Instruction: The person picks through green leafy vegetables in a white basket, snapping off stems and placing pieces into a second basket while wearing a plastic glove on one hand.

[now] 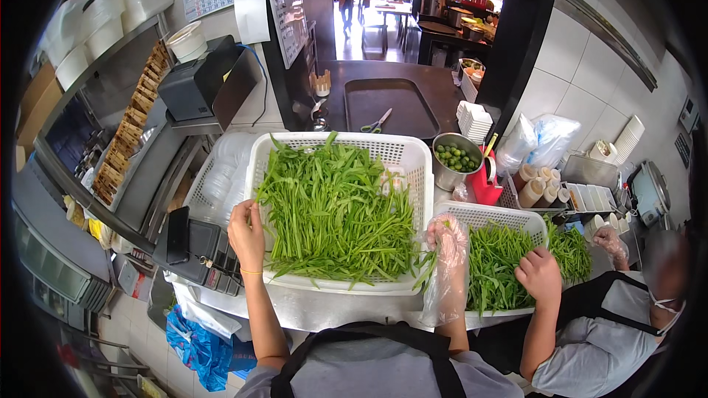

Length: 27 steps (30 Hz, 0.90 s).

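A large white perforated plastic basket (343, 287) in front of me is heaped with green leafy stems (337, 210). My left hand (246, 229) is at the basket's left rim, its thumb and fingers pinched together by a stem end; whether it grips the stem is hard to tell. My right hand (447, 235), in a clear plastic glove, is curled between this basket and a smaller white basket (498, 210) of greens. Some green stems hang below its fingers, held in it. A co-worker's bare hand (539, 276) is over the smaller basket, and their gloved hand (611, 243) is further right.
Behind the baskets stand a metal pot of small green citrus fruits (457, 158), a red holder (484, 185) and a dark tray (387, 105) with scissors (377, 122). Clear plastic lids (227, 171) and a black phone (177, 235) are at left. Sauce bottles (534, 190) stand at right.
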Tool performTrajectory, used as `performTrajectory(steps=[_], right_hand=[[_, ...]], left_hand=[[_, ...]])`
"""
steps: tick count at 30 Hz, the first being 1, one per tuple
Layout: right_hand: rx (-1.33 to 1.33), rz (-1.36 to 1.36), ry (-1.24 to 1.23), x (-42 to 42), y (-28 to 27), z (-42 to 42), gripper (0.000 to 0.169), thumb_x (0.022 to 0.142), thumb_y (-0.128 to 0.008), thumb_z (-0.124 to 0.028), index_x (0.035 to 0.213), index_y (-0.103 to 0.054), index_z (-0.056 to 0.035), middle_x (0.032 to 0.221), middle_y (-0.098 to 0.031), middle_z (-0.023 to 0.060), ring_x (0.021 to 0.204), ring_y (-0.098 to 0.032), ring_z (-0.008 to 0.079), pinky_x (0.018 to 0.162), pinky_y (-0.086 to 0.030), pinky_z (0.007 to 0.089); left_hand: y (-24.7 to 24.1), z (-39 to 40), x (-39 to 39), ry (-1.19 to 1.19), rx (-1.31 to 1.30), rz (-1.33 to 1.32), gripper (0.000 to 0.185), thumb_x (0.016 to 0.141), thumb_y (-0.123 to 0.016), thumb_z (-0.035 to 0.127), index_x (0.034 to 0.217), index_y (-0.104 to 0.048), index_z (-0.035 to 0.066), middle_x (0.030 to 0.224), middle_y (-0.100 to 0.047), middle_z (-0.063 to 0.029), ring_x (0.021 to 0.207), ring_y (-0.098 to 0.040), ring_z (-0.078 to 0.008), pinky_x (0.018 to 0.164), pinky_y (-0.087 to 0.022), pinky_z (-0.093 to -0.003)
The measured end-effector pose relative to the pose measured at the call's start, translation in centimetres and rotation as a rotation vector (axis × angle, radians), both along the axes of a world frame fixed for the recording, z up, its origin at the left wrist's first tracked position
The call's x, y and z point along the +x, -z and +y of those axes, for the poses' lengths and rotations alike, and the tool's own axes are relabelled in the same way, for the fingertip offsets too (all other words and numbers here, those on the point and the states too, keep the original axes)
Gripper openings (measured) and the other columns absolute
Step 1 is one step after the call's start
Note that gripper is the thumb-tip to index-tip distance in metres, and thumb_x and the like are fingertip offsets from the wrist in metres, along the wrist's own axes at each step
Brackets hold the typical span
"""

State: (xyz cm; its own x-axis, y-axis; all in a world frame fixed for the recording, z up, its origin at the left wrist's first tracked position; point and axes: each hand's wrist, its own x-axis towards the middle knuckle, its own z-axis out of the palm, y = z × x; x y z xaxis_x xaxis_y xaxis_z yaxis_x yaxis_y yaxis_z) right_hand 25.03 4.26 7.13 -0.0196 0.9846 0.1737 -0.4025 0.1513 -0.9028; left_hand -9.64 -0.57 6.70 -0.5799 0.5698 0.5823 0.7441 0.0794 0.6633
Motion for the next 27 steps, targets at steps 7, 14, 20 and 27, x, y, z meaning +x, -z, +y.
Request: performTrajectory(steps=[7, 14, 20, 27], right_hand=[[-0.038, 0.014, -0.024, -0.1, -0.1, 0.0, 0.007, 0.092, -0.058, -0.013, 0.086, -0.057, -0.0095, 0.08, -0.059, -0.0017, 0.064, -0.05, 0.0032, 0.056, -0.037, 0.0164], [-0.03, -0.007, -0.022, -0.6, -0.5, -0.2, 0.014, 0.093, -0.059, -0.018, 0.085, -0.055, -0.0078, 0.076, -0.054, -0.0008, 0.063, -0.046, 0.0058, 0.055, -0.035, 0.0196], [-0.047, 0.049, -0.021, -0.4, 0.0, 0.0, 0.004, 0.092, -0.058, -0.012, 0.091, -0.058, -0.0084, 0.079, -0.06, 0.0, 0.062, -0.05, 0.0043, 0.054, -0.038, 0.0168], [-0.011, 0.031, -0.053, 0.4, 0.6, 0.2, 0.006, 0.091, -0.06, -0.014, 0.09, -0.059, -0.0085, 0.079, -0.06, 0.0, 0.062, -0.049, 0.0045, 0.054, -0.037, 0.0176]], left_hand=[[-3.1, -2.0, 0.3, 0.048, 0.196, -0.127, 0.017, 0.096, -0.057, 0.012, 0.099, -0.065, -0.002, 0.07, -0.057, -0.0026, 0.062, -0.05, -0.0069, 0.055, -0.041, -0.0241], [-2.7, -2.0, 0.7, 0.155, 0.324, -0.198, 0.018, 0.099, -0.053, 0.014, 0.11, -0.061, 0.002, 0.07, -0.057, 0.001, 0.063, -0.05, -0.0045, 0.056, -0.038, -0.0212], [-1.3, -1.3, 2.1, 0.239, 0.086, -0.107, 0.018, 0.101, -0.048, 0.013, 0.112, -0.055, 0.002, 0.074, -0.064, -0.008, 0.066, -0.059, -0.0149, 0.06, -0.044, -0.0295], [0.5, -0.1, 2.9, 0.344, 0.054, -0.205, 0.018, 0.1, -0.049, 0.015, 0.111, -0.056, 0.002, 0.077, -0.061, -0.007, 0.066, -0.054, -0.013, 0.059, -0.042, -0.0284]])
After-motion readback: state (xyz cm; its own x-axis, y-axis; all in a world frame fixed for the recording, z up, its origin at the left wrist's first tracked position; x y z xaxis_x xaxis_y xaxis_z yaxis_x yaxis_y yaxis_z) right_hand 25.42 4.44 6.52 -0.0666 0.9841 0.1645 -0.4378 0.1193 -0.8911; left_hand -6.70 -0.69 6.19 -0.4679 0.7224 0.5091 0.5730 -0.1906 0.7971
